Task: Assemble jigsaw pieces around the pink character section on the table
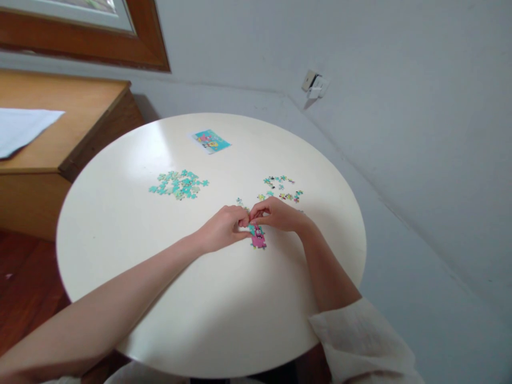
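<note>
On the round cream table [120,256], my left hand [222,228] and my right hand [277,214] meet fingertip to fingertip just above a small joined block of pink and teal puzzle pieces [258,237]. Both hands have their fingers curled in a pinch. Whatever piece sits between the fingertips is too small to make out. A heap of teal puzzle pieces [179,184] lies to the left of my hands. Mixed-colour loose pieces [282,188] lie scattered just beyond my right hand.
A small picture card [210,141] lies near the table's far edge. A wooden cabinet [60,133] with a white sheet [20,128] on top stands at the left. A wall socket [314,85] sits on the grey wall behind.
</note>
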{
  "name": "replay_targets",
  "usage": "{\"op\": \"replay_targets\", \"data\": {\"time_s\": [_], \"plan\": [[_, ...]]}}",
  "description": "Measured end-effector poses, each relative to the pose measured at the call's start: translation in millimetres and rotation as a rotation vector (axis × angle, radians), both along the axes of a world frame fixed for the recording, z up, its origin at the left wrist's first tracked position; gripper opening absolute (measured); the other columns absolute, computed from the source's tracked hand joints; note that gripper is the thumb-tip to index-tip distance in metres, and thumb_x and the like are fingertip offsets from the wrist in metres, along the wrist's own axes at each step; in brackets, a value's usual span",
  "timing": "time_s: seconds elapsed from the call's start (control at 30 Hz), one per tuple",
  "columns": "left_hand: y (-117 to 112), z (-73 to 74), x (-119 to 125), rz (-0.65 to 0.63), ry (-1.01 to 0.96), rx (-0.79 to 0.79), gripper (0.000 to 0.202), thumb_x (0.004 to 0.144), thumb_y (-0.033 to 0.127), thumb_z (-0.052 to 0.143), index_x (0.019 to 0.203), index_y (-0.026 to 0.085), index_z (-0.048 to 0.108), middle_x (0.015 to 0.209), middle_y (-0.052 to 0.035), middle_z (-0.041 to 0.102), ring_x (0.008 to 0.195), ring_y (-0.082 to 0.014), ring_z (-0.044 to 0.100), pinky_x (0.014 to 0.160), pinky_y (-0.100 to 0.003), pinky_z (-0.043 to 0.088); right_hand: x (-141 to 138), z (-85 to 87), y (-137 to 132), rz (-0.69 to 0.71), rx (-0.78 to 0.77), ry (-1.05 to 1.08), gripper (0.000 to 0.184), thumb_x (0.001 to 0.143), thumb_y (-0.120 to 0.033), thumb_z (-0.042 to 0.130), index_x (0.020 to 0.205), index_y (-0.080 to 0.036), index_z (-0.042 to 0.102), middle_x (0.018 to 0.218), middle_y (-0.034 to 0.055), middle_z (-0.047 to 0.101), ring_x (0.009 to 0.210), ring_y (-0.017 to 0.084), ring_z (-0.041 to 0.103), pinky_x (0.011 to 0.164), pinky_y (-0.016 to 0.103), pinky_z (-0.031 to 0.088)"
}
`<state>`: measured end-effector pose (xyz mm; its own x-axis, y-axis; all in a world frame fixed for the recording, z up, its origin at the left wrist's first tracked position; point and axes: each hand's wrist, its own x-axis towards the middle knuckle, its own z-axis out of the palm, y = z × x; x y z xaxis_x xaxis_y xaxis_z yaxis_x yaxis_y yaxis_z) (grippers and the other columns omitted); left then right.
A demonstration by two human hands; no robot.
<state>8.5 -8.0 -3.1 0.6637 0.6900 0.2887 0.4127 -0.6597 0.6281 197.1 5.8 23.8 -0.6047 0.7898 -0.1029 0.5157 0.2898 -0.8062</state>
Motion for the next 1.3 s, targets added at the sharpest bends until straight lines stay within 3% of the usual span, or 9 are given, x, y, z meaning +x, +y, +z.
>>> {"op": "replay_targets", "data": {"time_s": [0.63, 1.13, 1.3], "plan": [[1, 0.8, 1, -0.014, 0.002, 0.041, 0.022, 0.074, 0.02, 0.061, 0.064, 0.019, 0.042, 0.06, 0.0045, 0.046, 0.056, -0.0113, 0.043, 0.059, -0.023, 0.034, 0, -2.1, 1, 0.028, 0.069, -0.048, 0.008, 0.069, -0.021, 0.06, 0.067, -0.015, 0.064, 0.057, -0.0029, 0.055, 0.056, 0.009, 0.046, 0.054, 0.021, 0.033], [3, -5.1, 0, -0.048, -0.004, 0.069, 0.006, 0.077, 0.02, 0.062, 0.072, 0.017, 0.061, 0.068, -0.0005, 0.059, 0.064, -0.0128, 0.054, 0.065, -0.025, 0.04, -1, -7.7, 2, 0.008, 0.045, -0.059, 0.003, 0.066, -0.013, 0.057, 0.065, -0.016, 0.057, 0.057, -0.0041, 0.051, 0.058, 0.009, 0.044, 0.057, 0.021, 0.034], [3, -9.2, -1, -0.065, -0.061, 0.113, 0.004, 0.077, 0.018, 0.062, 0.076, 0.017, 0.066, 0.07, -0.0019, 0.061, 0.064, -0.0122, 0.055, 0.064, -0.024, 0.041, 1, -7.2, 2, -0.029, -0.014, 0.049, 0.004, 0.067, -0.019, 0.058, 0.066, -0.016, 0.055, 0.054, -0.0054, 0.047, 0.054, 0.008, 0.041, 0.053, 0.022, 0.031]]}}
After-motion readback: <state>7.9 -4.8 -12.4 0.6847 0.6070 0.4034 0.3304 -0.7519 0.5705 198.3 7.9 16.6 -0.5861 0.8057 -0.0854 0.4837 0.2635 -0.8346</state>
